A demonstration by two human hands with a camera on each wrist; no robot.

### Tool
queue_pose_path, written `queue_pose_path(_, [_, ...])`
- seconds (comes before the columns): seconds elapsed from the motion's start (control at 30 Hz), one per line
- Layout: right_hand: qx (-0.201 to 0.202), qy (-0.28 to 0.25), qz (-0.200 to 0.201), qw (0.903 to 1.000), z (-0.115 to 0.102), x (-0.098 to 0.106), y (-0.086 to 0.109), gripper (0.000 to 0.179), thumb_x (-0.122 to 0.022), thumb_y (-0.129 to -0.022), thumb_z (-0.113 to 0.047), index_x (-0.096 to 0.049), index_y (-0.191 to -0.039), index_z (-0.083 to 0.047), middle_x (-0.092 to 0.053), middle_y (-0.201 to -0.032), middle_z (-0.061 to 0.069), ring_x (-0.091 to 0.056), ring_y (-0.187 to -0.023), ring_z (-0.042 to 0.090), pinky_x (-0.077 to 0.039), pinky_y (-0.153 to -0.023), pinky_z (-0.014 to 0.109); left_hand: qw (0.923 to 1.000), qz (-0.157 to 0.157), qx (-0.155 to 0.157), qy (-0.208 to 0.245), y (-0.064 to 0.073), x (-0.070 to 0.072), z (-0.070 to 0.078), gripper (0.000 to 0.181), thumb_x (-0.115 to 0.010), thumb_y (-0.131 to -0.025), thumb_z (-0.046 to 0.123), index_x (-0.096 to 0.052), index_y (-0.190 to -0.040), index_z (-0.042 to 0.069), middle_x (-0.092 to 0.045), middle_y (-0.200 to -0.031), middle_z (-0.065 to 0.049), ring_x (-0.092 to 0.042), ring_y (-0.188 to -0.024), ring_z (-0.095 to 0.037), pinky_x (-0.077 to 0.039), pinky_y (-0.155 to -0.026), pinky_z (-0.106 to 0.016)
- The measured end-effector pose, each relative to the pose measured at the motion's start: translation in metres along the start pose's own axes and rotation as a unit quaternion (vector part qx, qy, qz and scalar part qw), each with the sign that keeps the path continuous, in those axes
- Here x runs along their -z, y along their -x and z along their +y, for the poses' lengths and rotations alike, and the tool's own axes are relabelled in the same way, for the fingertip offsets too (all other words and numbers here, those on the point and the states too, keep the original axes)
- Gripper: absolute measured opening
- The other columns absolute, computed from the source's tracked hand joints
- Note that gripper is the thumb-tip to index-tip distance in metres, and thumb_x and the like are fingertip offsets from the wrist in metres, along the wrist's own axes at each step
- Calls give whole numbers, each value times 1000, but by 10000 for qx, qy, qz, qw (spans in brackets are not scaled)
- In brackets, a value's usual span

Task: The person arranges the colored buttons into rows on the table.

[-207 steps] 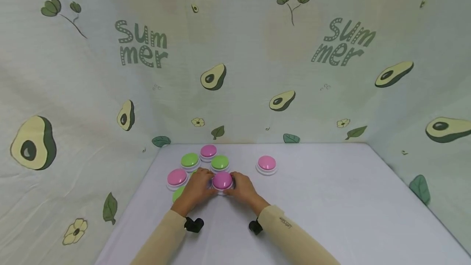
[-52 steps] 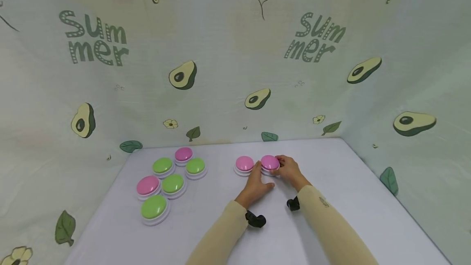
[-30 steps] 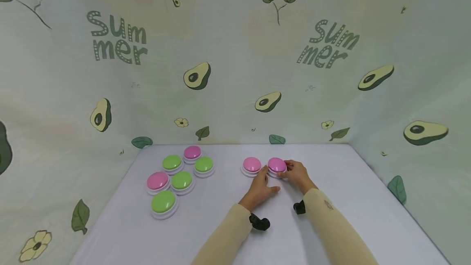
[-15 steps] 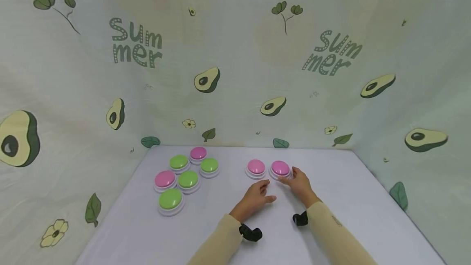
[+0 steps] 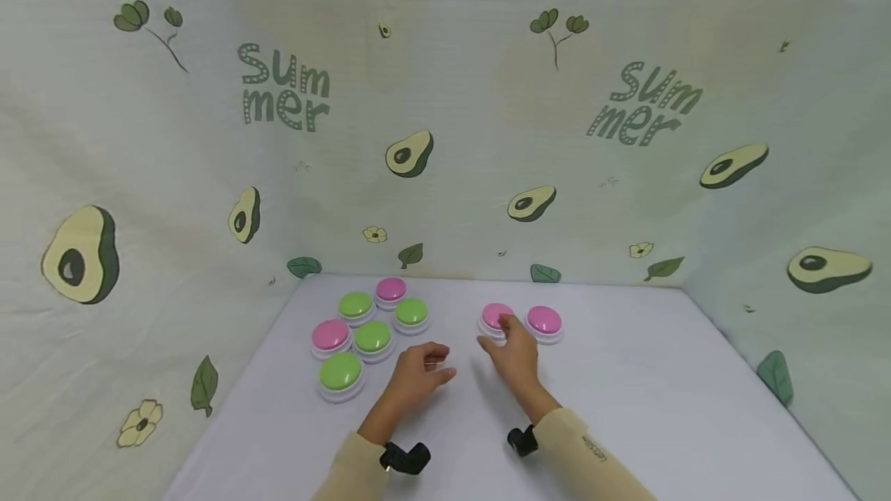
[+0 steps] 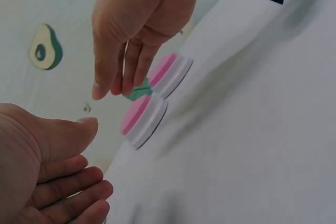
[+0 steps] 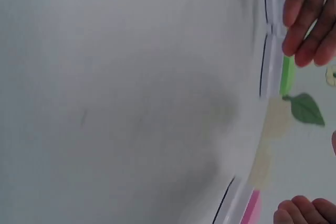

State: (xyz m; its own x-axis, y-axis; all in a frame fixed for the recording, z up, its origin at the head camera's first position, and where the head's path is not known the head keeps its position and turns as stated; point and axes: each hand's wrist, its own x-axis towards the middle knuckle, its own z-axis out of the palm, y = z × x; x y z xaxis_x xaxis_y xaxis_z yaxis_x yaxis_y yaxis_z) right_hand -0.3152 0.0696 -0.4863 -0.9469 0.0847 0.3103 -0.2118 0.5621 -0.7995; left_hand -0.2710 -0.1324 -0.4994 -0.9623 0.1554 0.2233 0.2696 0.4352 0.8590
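Note:
My left hand [image 5: 412, 381] hovers over the table just right of a cluster of round push buttons, its fingers loosely bent and holding nothing. My right hand [image 5: 517, 356] is raised in front of two pink buttons, also holding nothing; it partly covers the left one, a pink push button [image 5: 496, 314]. Right of that stands a magenta push button [image 5: 544, 320] on its white base. Nearest the left hand are a green push button [image 5: 372, 337] and another green button [image 5: 411, 311]. In the left wrist view both hands appear above the table, apart from the pink button [image 6: 137, 116].
The cluster at the left also holds a front green button [image 5: 340, 371], a pink button [image 5: 330, 335], a back green button [image 5: 355, 304] and a back magenta button [image 5: 391, 289]. A printed cloth [image 5: 459, 99] hangs behind the white table [image 5: 640, 393].
A magenta button went from the cluster's side to right of the lone pink one. My right hand has let go of it, and both hands have moved left towards the cluster.

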Motion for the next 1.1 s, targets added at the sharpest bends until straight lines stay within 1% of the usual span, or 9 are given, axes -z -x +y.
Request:
queue_pose_path(0.03, [119,-80,-166,9998,-6,-8,3,56,-86,-88,-13,-61,-133,9,-67,-133,26,-64,-124,43,-54,-107,55,9997,165,-50,-160,3,10,-2,41,-82,-90,8,-68,-125,-9,-72,-122,-24,-69,-114,-38,-59,-100,-51])
queue_pose_path(0.1, [345,-222,-493,9979,-17,-24,10,54,-86,-88,-14,-62,-131,8,-69,-130,24,-65,-122,42,-55,-106,54,9974,496,-12,-513,9,30,-6,40,-83,-90,8,-69,-124,-7,-72,-121,-22,-69,-114,-38,-58,-100,-51])
queue_pose_path(0.27, [646,-517,-1323,9877,-38,-59,24,53,-85,-89,-15,-62,-131,8,-68,-130,24,-65,-123,41,-55,-106,53,9885,1096,235,-1020,22,74,-15,42,-84,-88,6,-70,-126,-4,-72,-124,-19,-67,-118,-40,-56,-103,-54])
queue_pose_path(0.4, [716,-807,-1832,9771,-51,-85,32,54,-85,-90,-15,-62,-132,10,-68,-129,24,-65,-122,40,-55,-107,50,9804,1418,306,-1332,33,101,-25,45,-85,-85,3,-69,-126,-6,-71,-125,-23,-65,-119,-45,-54,-104,-59])
queue_pose_path(0.5, [768,-933,-2142,9693,-59,-101,37,53,-85,-90,-15,-63,-131,9,-69,-128,22,-66,-121,39,-55,-107,48,9760,1529,472,-1478,41,117,-33,47,-85,-85,4,-68,-128,-7,-70,-128,-24,-63,-123,-47,-51,-107,-61])
queue_pose_path(0.63, [900,-826,-2424,9625,-67,-117,42,51,-86,-89,-17,-65,-129,7,-70,-127,20,-67,-120,38,-56,-105,48,9741,1457,757,-1554,51,131,-42,51,-84,-86,6,-65,-132,-8,-67,-132,-26,-59,-129,-47,-47,-111,-62])
queue_pose_path(0.8, [1035,-630,-2552,9593,-75,-128,45,49,-87,-88,-17,-68,-127,6,-71,-127,19,-67,-120,36,-57,-104,46,9705,1285,1013,-1769,60,141,-53,55,-86,-86,10,-63,-133,-10,-65,-131,-30,-58,-128,-49,-47,-110,-64])
queue_pose_path(0.87, [1047,-530,-2595,9586,-78,-132,45,48,-86,-88,-18,-69,-127,5,-72,-126,18,-67,-119,33,-57,-104,44,9710,1226,1073,-1751,63,143,-57,56,-87,-86,11,-63,-132,-11,-66,-130,-30,-60,-126,-49,-49,-108,-62])
queue_pose_path(1.1, [1209,-402,-2601,9571,-87,-144,49,45,-89,-85,-14,-72,-123,3,-74,-118,14,-69,-112,28,-59,-98,38,9785,1027,999,-1485,67,149,-69,60,-89,-82,6,-63,-131,-14,-68,-128,-29,-65,-119,-44,-57,-102,-51])
